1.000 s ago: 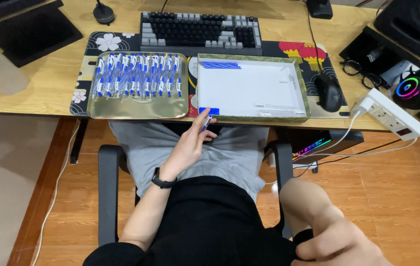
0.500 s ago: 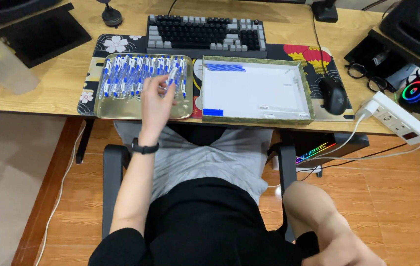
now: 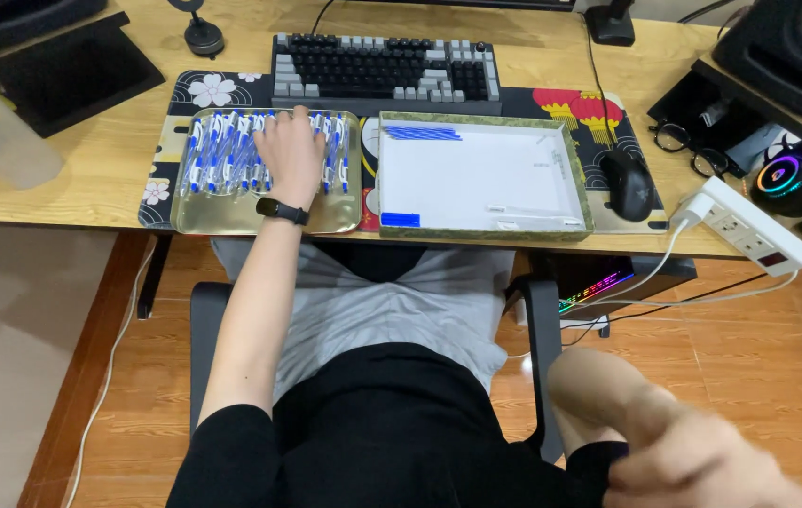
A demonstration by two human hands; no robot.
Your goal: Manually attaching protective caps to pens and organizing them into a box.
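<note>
My left hand [image 3: 293,155] lies palm down on a row of blue-and-white pens [image 3: 218,155] in a gold tray [image 3: 232,214] at the desk's front left. Its fingers curl over the pens, and a black band is on the wrist. Right of the gold tray stands a white tray with a green rim [image 3: 486,230]. It holds a few blue pens [image 3: 423,134] at its top left and a small blue piece [image 3: 400,219] at its bottom left. My right hand [image 3: 692,456] is blurred at the bottom right, low beside my lap, far from the desk.
A keyboard [image 3: 382,71] sits behind the trays and a black mouse [image 3: 627,183] to their right. A white power strip [image 3: 758,226], glasses [image 3: 688,146], a lit headset [image 3: 796,174] and a speaker [image 3: 796,47] fill the right side. A black pad [image 3: 67,71] lies at left.
My left hand went from the white tray's front edge to the gold tray and now rests on the pens. My right hand stayed low at the right.
</note>
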